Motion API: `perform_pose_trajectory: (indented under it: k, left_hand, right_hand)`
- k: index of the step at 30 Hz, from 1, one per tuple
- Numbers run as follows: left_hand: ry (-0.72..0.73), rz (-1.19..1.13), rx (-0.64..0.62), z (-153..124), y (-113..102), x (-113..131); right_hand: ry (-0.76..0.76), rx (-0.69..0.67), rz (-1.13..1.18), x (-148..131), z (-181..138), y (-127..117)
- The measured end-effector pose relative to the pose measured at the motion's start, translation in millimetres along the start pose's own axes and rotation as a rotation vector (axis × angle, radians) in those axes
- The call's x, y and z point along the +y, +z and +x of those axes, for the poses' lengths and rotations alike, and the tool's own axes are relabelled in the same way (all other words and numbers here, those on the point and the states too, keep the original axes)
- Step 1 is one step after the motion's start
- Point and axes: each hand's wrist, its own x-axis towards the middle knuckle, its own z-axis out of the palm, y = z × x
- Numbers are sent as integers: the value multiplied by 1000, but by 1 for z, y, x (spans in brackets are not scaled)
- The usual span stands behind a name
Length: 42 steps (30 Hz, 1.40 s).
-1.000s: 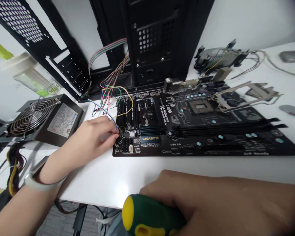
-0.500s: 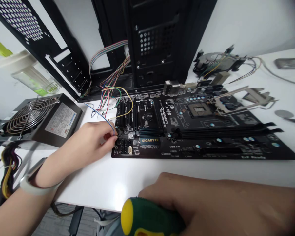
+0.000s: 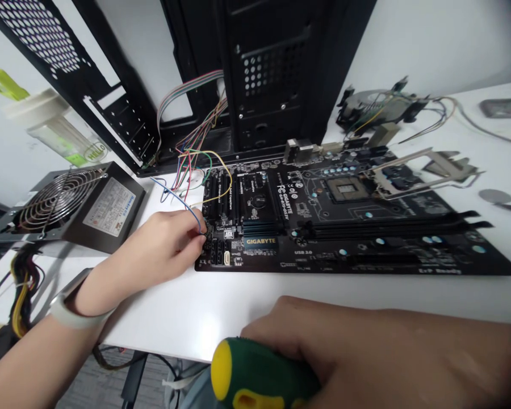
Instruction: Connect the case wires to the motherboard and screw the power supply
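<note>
My left hand [image 3: 166, 244] is closed in a pinch at the left edge of a black Gigabyte motherboard [image 3: 276, 258]. A thin blue wire [image 3: 179, 200] runs down into its fingertips; the wire's end is hidden there. Red, green and yellow wires [image 3: 221, 159] loop loosely behind this hand and over the board's corner. In front of the board, my right hand [image 3: 357, 352] is wrapped round the green and yellow handle of a screwdriver [image 3: 268, 375]. The screwdriver's shaft is out of sight. An open metal socket frame [image 3: 428, 165] stands raised on the board.
Behind the board stands a black computer case [image 3: 272, 34]. A power supply [image 3: 114, 207] with bundled cables [image 3: 23, 289] sits at the left, a lidded cup [image 3: 63, 136] behind it. At the back right lies a fan [image 3: 375, 108]. The white table's front edge [image 3: 162, 355] runs close below.
The view has shifted slightly. My left hand still pinches at the same corner of the board, and the right hand keeps its hold on the screwdriver.
</note>
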Motion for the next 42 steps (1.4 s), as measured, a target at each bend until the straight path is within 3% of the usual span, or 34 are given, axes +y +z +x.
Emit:
perform_pose_trajectory:
  k: [7,13,18,25,36,42]
  left_hand:
    - [50,68,35,-2,2,-2]
    - [-42,-11,22,-2,4,-1]
    - [-90,-28,6,-1,3,0]
    - [-94,-17,-1,1,5,3]
    - [-130,-50,-8,0,5,3]
    - [-148,-48,-32,2,5,4]
  right_hand:
    - [16,26,59,0,-1,-1]
    - [53,-22,15,-2,-2,1]
    - [3,41,29,-1,1,2]
    - [0,-69,77,-3,1,-6]
    - [-30,-56,266,10,7,1]
    - [6,-69,260,11,6,1]
